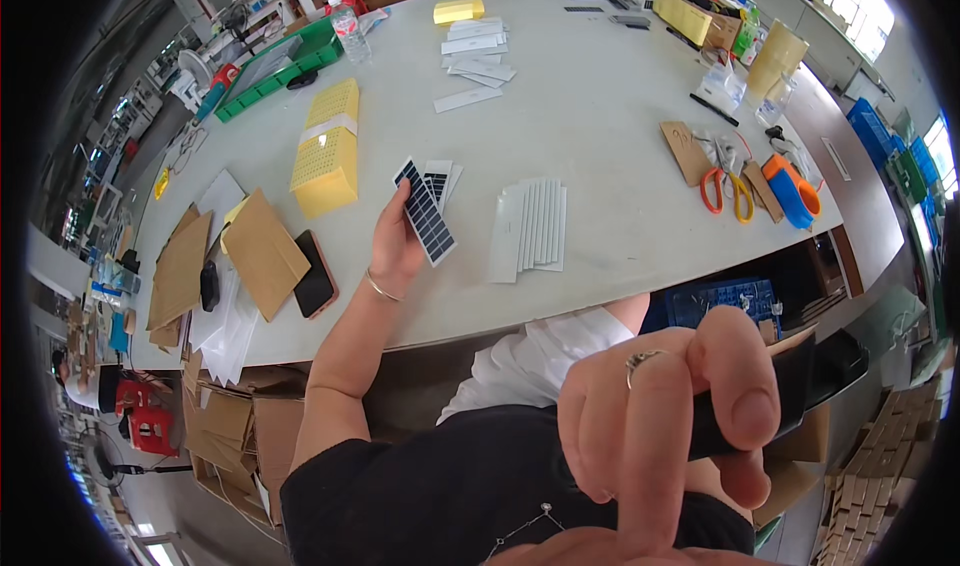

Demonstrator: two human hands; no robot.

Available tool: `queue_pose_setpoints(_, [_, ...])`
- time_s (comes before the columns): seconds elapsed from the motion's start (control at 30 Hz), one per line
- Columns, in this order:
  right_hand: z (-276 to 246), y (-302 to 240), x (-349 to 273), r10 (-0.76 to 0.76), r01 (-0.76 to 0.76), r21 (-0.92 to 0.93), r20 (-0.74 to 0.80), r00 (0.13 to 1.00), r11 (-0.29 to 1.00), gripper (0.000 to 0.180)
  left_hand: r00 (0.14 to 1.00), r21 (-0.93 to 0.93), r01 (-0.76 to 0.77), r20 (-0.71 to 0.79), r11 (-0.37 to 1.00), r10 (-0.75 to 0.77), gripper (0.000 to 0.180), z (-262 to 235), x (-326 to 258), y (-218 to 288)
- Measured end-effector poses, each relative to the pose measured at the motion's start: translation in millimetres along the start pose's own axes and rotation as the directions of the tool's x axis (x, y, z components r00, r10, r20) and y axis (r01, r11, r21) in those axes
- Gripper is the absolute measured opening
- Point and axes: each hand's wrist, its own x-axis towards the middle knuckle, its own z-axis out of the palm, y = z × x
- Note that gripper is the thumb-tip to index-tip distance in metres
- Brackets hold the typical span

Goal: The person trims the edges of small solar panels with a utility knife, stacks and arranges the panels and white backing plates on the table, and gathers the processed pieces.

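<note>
At the near middle of the table, my left hand (398, 241) is closed on a small solar panel (430, 216) with dark cells and a white border, held tilted. Just behind it shows another solar panel (437, 181) with a white piece, partly hidden. To its right lies a row of overlapping white-backed strips (530, 228). My right hand (670, 406), large and close at lower right, wears a ring. Its thumb and fingers are closed around a black object (800, 391) whose kind I cannot make out.
Further back lie white strips (475, 56) and a yellow block (330, 151). At left are a phone (317, 274), cardboard pieces (262, 251) and a green tray (285, 66). Scissors (727, 191) and a blue-orange tape dispenser (792, 194) lie right. A blue bin (725, 304) stands below the edge.
</note>
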Motion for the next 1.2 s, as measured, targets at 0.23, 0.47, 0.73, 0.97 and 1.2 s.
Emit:
queue_pose_setpoints(0.23, [15, 0, -5, -0.057, -0.054, -0.321, -0.327, 0.943, 0.945, 0.03, 0.995, -0.004, 0.088, -0.049, 0.996, -0.088, 0.026, 32, -7, 1])
queue_pose_setpoints(0.47, [7, 0, -1, 0.0, -0.081, -0.248, -0.31, 0.951, 0.965, 0.031, 0.992, -0.022, 0.127, -0.01, 0.992, -0.127, 0.031, 41, 7, 4])
queue_pose_setpoints(0.73, [-60, -10, -35, 0.147, -0.423, -0.123, -0.821, 0.551, 0.898, 0.05, 0.991, 0.001, 0.135, -0.025, 0.991, -0.135, 0.037, 51, 5, -5])
queue_pose_setpoints(0.97, [-152, 11, -83, -0.066, -0.914, -0.306, -0.94, 0.334, -0.267, 0.033, 0.968, 0.088, 0.247, -0.063, 0.965, -0.242, 0.046, 59, -5, -16])
queue_pose_setpoints(1.2, [-167, 27, -75, 0.038, -0.798, -0.334, -0.93, 0.366, -0.501, 0.024, 0.952, -0.013, 0.277, 0.136, 0.961, -0.273, 0.039, 53, -10, -17])
